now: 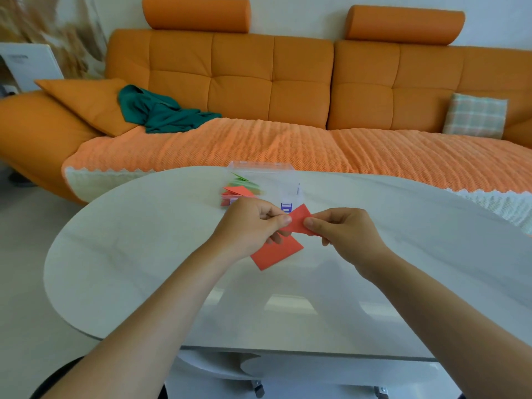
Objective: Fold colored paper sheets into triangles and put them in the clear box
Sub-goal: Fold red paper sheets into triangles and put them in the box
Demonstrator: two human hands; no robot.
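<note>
Head view, looking down on a red paper sheet [298,223], held just above the white table [144,240] near its middle, between both hands. Pinched at its left edge by the left hand [253,226], thumb on top, fingers curled beneath. Pinched at its right edge by the right hand [342,230], thumb and forefinger closed on the paper, the other fingers tucked under. Upper part tilted, one corner pointing toward the far side.

Below the left hand, a larger red flap [276,254] reaching down toward the tabletop; cannot tell whether part of the same sheet or a second one.

Just beyond the hands, near the table's far edge, the clear box [267,171], holding folded triangles [241,190] in green and red, gathered at its left side. On its near wall, a blue-printed label [286,208], partly hidden by the left hand's knuckles.

Behind the table, an orange sofa [259,82], its seat covered by an orange knitted throw [288,145]. At the left end, a green garment [161,110] crumpled against an orange cushion [86,102]. At the far right, a plaid cushion [475,115] leaning on the backrest.
</note>
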